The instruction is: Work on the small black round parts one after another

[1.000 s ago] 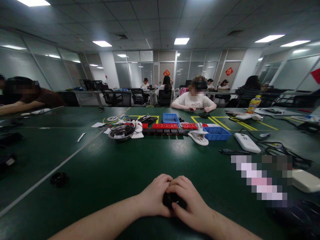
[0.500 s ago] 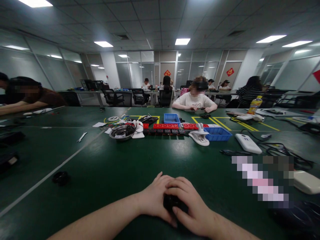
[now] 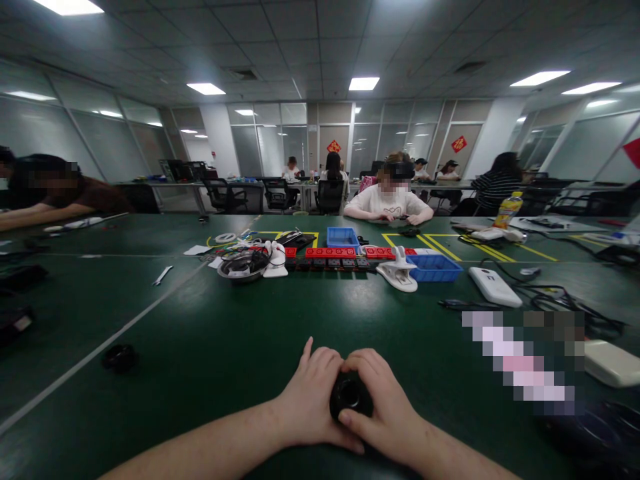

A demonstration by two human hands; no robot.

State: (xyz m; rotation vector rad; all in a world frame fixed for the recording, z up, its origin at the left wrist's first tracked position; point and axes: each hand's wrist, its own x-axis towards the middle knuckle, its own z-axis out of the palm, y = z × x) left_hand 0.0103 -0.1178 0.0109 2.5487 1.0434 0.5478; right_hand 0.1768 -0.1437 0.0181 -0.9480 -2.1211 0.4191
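Observation:
Near the table's front edge, a round black part (image 3: 345, 405) with a ring-shaped opening facing me sits between my two hands; its exact kind I cannot make out. My left hand (image 3: 311, 399) is wrapped against its left side, with one finger raised and the thumb low beneath it. Curled round the right side is my right hand (image 3: 384, 400), its thumb pressed on the front and its fingers over the top. The fingertips of both hands meet above the part. A second black round piece (image 3: 120, 358) lies apart on the left.
Beyond my hands stand red power strips (image 3: 331, 253), a metal bowl of cables (image 3: 243, 268), a white clamp (image 3: 400, 272) and a blue bin (image 3: 434, 268). A wrench (image 3: 163, 275) lies left. White power bank (image 3: 495, 287) and cables are right. A person (image 3: 390, 200) sits opposite.
My right fingers have slid off the back of my left hand, and the two hands have parted slightly. The black part's round opening now shows between them.

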